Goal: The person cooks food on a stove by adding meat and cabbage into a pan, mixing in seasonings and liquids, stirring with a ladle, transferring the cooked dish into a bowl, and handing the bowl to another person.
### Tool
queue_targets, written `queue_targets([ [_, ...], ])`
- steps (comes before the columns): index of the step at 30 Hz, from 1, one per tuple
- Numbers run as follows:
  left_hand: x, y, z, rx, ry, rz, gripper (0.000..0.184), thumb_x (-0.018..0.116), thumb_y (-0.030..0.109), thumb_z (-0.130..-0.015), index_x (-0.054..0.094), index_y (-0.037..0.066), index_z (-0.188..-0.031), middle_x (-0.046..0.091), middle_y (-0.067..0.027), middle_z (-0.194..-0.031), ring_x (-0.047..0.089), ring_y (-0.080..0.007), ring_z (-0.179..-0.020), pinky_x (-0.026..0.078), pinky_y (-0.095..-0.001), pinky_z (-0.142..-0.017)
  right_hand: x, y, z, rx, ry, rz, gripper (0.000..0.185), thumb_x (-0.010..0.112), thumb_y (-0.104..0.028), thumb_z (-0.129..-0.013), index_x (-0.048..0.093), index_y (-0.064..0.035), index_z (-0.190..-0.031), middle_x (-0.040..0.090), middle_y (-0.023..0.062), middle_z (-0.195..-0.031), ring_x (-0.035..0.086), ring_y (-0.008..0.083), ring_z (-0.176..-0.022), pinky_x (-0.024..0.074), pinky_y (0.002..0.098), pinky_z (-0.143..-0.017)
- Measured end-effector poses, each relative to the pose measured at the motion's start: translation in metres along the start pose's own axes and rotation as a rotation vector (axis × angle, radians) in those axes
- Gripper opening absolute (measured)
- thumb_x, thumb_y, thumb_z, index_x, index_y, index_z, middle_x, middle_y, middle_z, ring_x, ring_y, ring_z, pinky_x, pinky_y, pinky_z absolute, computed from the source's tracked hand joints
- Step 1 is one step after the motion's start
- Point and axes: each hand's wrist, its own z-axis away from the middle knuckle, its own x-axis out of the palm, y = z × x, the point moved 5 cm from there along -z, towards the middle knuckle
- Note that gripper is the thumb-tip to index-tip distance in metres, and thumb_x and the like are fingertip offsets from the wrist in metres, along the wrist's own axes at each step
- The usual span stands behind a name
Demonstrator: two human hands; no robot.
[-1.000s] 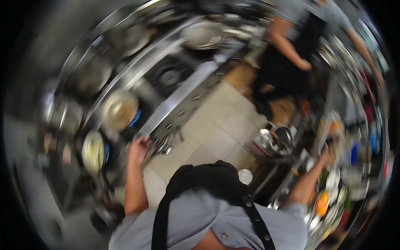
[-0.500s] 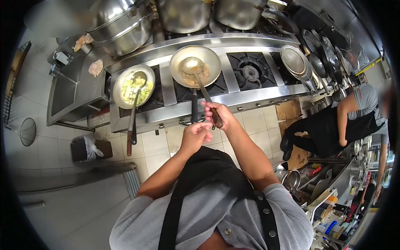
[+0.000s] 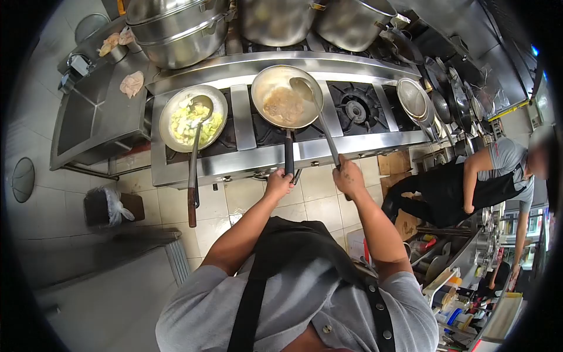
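Observation:
My left hand (image 3: 280, 184) is closed round the black handle of a frying pan (image 3: 262, 100) that sits on the stove's middle burner. Brownish food (image 3: 284, 107), perhaps meat in sauce, lies in this pan. My right hand (image 3: 350, 178) grips the long handle of a ladle (image 3: 327, 130); its bowl rests at the right inner side of the pan. On the left burner stands a second pan (image 3: 166, 130) with chopped green and pale vegetables (image 3: 186, 126). Another ladle (image 3: 194, 167) leans in it, its wooden-ended handle sticking out over the stove's front edge.
Large steel pots (image 3: 280, 23) stand behind the burners. Right of the pans are a bare burner (image 3: 355, 110) and strainers (image 3: 411, 97). A steel sink (image 3: 97, 111) is at left, a bin (image 3: 98, 208) below it. A co-worker (image 3: 463, 182) stands at right near a cluttered counter.
My left hand has closed on the pan handle. My right hand moved right with the ladle, whose bowl went from the pan's middle to its right side. The view shifted slightly.

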Motion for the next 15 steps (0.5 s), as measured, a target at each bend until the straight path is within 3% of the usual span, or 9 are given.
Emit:
queue_targets([
  [2, -0.001, -0.006, -0.004, 0.026, 0.005, 0.042, 0.017, 0.056, 0.017, -0.089, 0.059, 0.003, -0.099, 0.062, -0.0029, -0.081, 0.060, -0.0097, -0.063, 0.047, -0.0242, -0.049, 0.012, -0.006, 0.008, -0.043, 0.000, -0.156, 0.020, 0.059, -0.011, -0.074, 0.053, 0.0039, -0.086, 0.059, 0.0239, -0.068, 0.059, 0.0400, -0.067, 0.0477, 0.0435, -0.063],
  [5, -0.003, -0.002, 0.002, 0.028, -0.004, 0.054, 0.016, 0.056, 0.016, -0.089, 0.060, 0.003, -0.098, 0.062, -0.0015, -0.079, 0.060, -0.0078, -0.062, 0.046, -0.0226, -0.047, 0.019, -0.015, 0.017, 0.205, -0.302, -0.587, 0.021, 0.059, -0.011, -0.074, 0.053, 0.0044, -0.086, 0.058, 0.0241, -0.068, 0.058, 0.0398, -0.064, 0.0475, 0.0418, -0.062],
  [6, -0.003, -0.001, 0.004, 0.039, -0.016, 0.057, 0.016, 0.056, 0.016, -0.090, 0.060, 0.003, -0.098, 0.062, -0.0014, -0.079, 0.059, -0.0076, -0.062, 0.046, -0.0225, -0.048, 0.009, -0.022, 0.022, 0.207, -0.347, -0.542, 0.024, 0.056, -0.011, -0.075, 0.056, -0.0002, -0.096, 0.060, 0.0246, -0.070, 0.060, 0.0427, -0.072, 0.0465, 0.0482, -0.067],
  [9, -0.004, 0.000, 0.007, 0.044, -0.037, 0.041, 0.015, 0.054, 0.016, -0.091, 0.059, 0.004, -0.098, 0.062, -0.0023, -0.084, 0.060, -0.0095, -0.067, 0.048, -0.0236, -0.053, -0.025, -0.033, 0.047, -0.075, -0.098, 0.031, 0.032, 0.056, -0.011, -0.076, 0.053, -0.0022, -0.107, 0.062, 0.0235, -0.072, 0.061, 0.0409, -0.073, 0.0471, 0.0489, -0.067],
  [10, -0.005, -0.001, 0.008, 0.039, -0.039, 0.035, 0.015, 0.054, 0.016, -0.091, 0.059, 0.004, -0.098, 0.063, -0.0029, -0.086, 0.060, -0.0105, -0.069, 0.049, -0.0242, -0.055, -0.034, -0.035, 0.056, -0.072, -0.121, 0.100, 0.040, 0.055, -0.011, -0.077, 0.049, -0.0034, -0.116, 0.062, 0.0224, -0.074, 0.061, 0.0399, -0.073, 0.0477, 0.0492, -0.069],
  [15, -0.009, 0.000, 0.013, 0.054, -0.035, 0.080, 0.016, 0.055, 0.016, -0.090, 0.059, 0.005, -0.101, 0.062, 0.0001, -0.081, 0.058, -0.0064, -0.065, 0.046, -0.0220, -0.053, -0.044, -0.026, 0.091, -0.050, -0.223, 0.139, 0.044, 0.054, -0.011, -0.078, 0.049, -0.0029, -0.120, 0.063, 0.0225, -0.075, 0.062, 0.0397, -0.073, 0.0484, 0.0480, -0.069],
])
